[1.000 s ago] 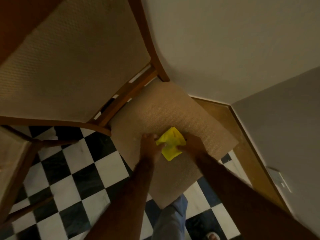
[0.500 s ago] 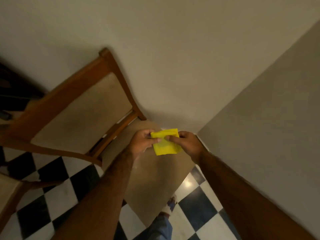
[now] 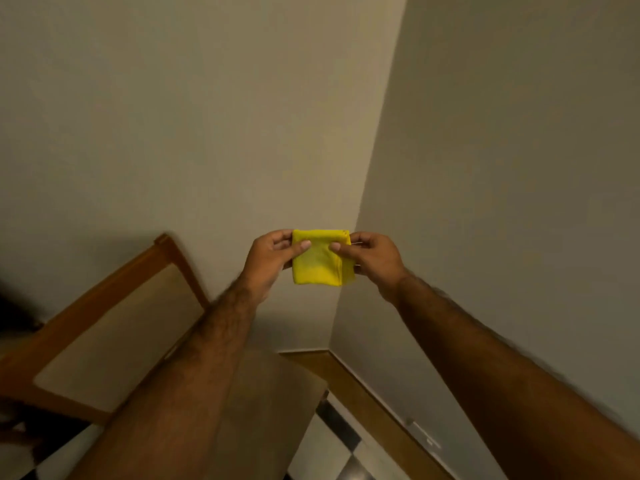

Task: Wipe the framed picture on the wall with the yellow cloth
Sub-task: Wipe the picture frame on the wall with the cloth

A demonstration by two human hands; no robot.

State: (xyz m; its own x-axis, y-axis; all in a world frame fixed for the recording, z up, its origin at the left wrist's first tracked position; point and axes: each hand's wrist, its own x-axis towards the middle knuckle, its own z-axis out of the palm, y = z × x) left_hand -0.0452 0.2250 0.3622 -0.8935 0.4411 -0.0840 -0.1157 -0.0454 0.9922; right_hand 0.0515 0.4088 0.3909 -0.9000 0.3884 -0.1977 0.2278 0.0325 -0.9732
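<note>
Yellow cloth, folded, unlabelled; left hand, right hand pinching.

A folded yellow cloth is held near the centre of the frame, in front of the corner where two plain walls meet. Its left edge is pinched by the left hand, thumb laid across the front face; its right edge is pinched by the right hand in the same manner. Both forearms are extended from the lower edge of the frame. A wooden chair with a padded back is seen at lower left, its seat partly covered by the left forearm. A wooden skirting board is seen along the wall base at lower centre, and a checkered floor beneath it.
</note>
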